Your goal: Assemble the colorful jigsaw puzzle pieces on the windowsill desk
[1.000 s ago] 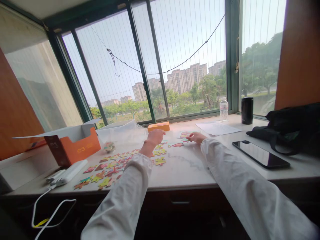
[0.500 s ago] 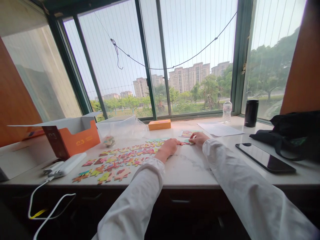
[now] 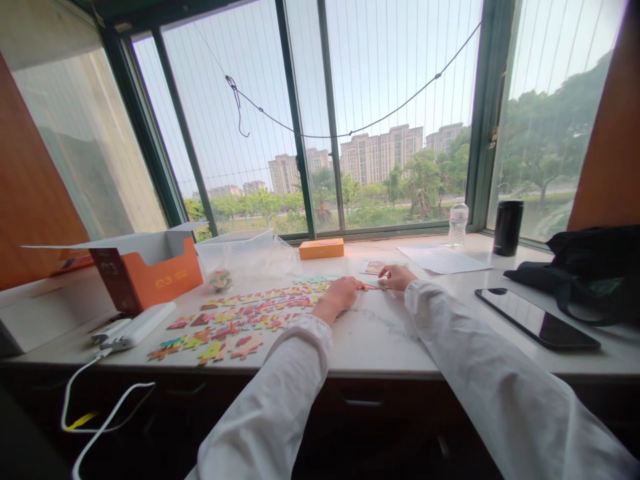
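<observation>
- Running wall to wall under the window, the counter (image 3: pixel 380 333) has bare room at its middle, and its front edge lies close below the puzzle pieces (image 3: pixel 240 323).
- Most pieces lie loose and spread out left of centre; only a small joined patch (image 3: pixel 373 285) shows between the hands, so most seems left to do.
- An orange box (image 3: pixel 150 277), a power bank (image 3: pixel 135 328) and a phone (image 3: pixel 537 319) crowd the sides.
- The left hand (image 3: pixel 343 293) rests curled on the counter at the patch; whether it holds a piece I cannot tell.
- The right hand (image 3: pixel 397 277) presses flat fingertips on the patch.

puzzle pieces (image 3: pixel 240 323): pink, yellow, orange, teal | box (image 3: pixel 150 273): orange, white lid | phone (image 3: pixel 537 319): black | sleeves (image 3: pixel 280 393): white
</observation>
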`<state>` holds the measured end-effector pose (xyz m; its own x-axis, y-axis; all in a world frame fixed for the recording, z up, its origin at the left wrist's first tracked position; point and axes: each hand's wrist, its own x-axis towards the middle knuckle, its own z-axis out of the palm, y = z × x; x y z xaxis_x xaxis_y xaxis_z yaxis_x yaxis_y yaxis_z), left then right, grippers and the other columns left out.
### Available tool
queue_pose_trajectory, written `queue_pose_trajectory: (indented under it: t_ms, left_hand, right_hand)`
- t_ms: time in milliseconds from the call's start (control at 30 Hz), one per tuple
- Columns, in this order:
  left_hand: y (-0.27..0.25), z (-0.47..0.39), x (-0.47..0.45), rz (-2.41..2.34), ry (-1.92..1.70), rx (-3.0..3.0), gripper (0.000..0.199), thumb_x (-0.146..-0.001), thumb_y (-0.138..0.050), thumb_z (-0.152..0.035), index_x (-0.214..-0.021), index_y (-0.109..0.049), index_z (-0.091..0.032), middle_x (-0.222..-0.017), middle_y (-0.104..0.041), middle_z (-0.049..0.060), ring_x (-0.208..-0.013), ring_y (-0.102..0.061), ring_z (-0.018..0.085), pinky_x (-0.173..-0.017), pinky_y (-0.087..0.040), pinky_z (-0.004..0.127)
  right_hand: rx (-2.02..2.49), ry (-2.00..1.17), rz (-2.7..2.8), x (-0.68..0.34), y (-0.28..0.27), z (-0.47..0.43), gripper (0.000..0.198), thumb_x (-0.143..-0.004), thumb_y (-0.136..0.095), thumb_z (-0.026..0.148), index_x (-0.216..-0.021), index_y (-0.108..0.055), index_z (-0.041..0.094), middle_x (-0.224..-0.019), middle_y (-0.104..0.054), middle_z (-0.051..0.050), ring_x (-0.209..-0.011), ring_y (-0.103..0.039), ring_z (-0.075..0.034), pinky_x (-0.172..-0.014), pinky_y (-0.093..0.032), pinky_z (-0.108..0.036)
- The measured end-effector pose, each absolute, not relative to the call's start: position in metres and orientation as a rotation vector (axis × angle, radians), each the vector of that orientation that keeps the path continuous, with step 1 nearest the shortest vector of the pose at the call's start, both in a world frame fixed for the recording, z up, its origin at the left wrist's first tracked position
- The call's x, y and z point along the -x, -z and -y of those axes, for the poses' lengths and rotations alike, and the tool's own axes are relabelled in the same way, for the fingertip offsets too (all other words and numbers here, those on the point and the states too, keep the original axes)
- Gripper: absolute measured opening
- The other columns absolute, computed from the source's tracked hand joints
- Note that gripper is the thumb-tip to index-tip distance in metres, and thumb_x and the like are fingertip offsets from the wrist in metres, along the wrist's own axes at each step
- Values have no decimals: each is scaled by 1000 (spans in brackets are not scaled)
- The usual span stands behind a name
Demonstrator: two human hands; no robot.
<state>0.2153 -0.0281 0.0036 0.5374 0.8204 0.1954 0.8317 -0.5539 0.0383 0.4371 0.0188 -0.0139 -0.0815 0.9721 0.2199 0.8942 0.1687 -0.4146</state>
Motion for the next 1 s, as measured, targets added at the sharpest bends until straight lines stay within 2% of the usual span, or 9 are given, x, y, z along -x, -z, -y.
queue_pose_trajectory:
  t_ms: [300, 467, 600, 700, 1000]
  left_hand:
    - [-8, 31, -210, 1778, 407, 2400, 49, -87, -44, -9, -129, -63, -24, -125, -66, 9, -118, -57, 22, -101, -46, 33]
    - [-7, 30, -199, 1891, 391, 2341, 43, -88, -46, -13, -127, -63, -20, -118, -68, 14, -116, -59, 25, -98, -48, 37]
    - [-3, 28, -198, 1924, 369, 2369, 38, -90, -48, -22, -123, -66, -23, -115, -71, 11, -113, -62, 23, -96, -48, 33]
    - [0, 28, -199, 1941, 351, 2396, 32, -88, -53, -27, -114, -71, -24, -114, -71, 10, -112, -63, 22, -95, -49, 30]
    - [7, 23, -196, 1928, 367, 2448, 33, -91, -51, -29, -119, -68, -24, -117, -70, 11, -115, -61, 23, -97, -47, 32]
  right_hand:
    - [1836, -158, 1891, -448, 0, -9, 30, -82, -63, 48, -101, -73, 27, -100, -72, -5, -95, -63, -21, -76, -46, -29]
    - [1850, -174, 1895, -456, 1, -12, 37, -79, -64, 55, -98, -74, 25, -102, -72, -6, -96, -64, -23, -77, -47, -30]
    - [1788, -270, 2057, -458, 15, -22, 38, -68, -74, 56, -87, -76, 24, -93, -74, -6, -87, -67, -22, -75, -49, -29]
    - [1742, -318, 2119, -459, 27, -32, 32, -69, -74, 53, -83, -77, 24, -90, -74, -6, -85, -68, -22, -75, -50, -30]
    - [1750, -269, 2052, -461, 33, -39, 29, -64, -78, 53, -73, -75, 26, -88, -75, -8, -89, -68, -28, -76, -51, -36]
